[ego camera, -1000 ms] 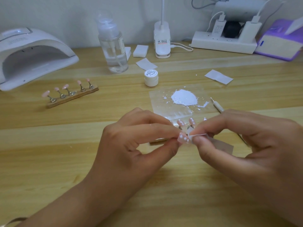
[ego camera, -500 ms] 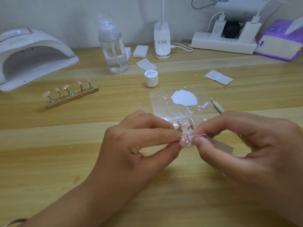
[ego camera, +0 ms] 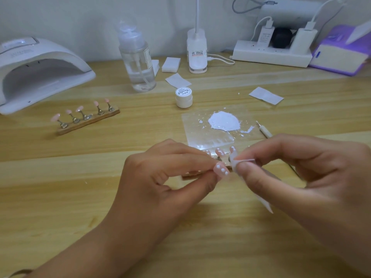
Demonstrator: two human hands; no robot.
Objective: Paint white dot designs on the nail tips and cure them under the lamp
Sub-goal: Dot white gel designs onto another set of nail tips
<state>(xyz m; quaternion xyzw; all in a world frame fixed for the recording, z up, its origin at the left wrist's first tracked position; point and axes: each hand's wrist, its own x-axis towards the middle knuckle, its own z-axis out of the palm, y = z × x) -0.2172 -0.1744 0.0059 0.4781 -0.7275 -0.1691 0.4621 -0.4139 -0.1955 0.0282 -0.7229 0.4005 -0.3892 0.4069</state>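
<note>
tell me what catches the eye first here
In the front centre, the left hand pinches a pink nail tip with white dots, while the right hand pinches a small white strip beside it. Behind them lies a white paint puddle on a clear sheet; the curing lamp sits far left.

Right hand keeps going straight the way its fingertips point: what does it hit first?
Probably the dotted nail tip pinched in the left hand. The right hand points left, its white wipe leading, right beside the tip; one view can't show whether they already touch.
</note>
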